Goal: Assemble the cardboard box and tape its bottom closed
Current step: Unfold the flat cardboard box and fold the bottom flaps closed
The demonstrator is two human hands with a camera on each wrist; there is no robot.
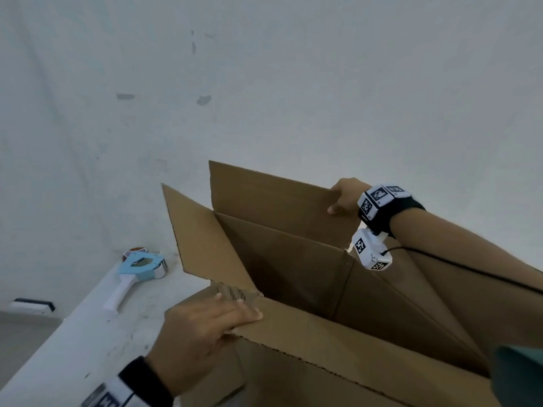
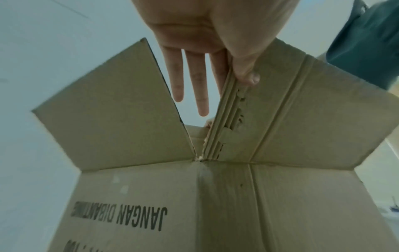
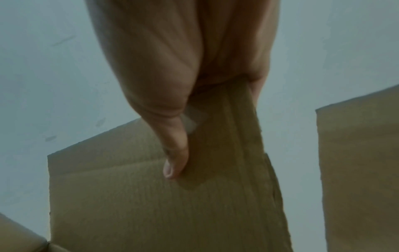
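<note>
A brown cardboard box (image 1: 293,259) stands open toward me with its flaps raised. My left hand (image 1: 205,324) holds the left end of the near flap (image 2: 302,110), the thumb (image 2: 248,75) on its outer face and straight fingers on the other side. At the far flap's right corner my right hand (image 1: 343,198) pinches the cardboard (image 3: 129,196), thumb (image 3: 175,162) on the inner face and fingers hidden behind it. A light blue tape dispenser (image 1: 141,268) with a white handle lies on the table to the box's left, apart from both hands.
The box sits on a white table (image 1: 73,348) whose left edge runs diagonally, with floor beyond it. A pale wall (image 1: 264,83) fills the background. Green clothing (image 1: 517,377) shows at the lower right.
</note>
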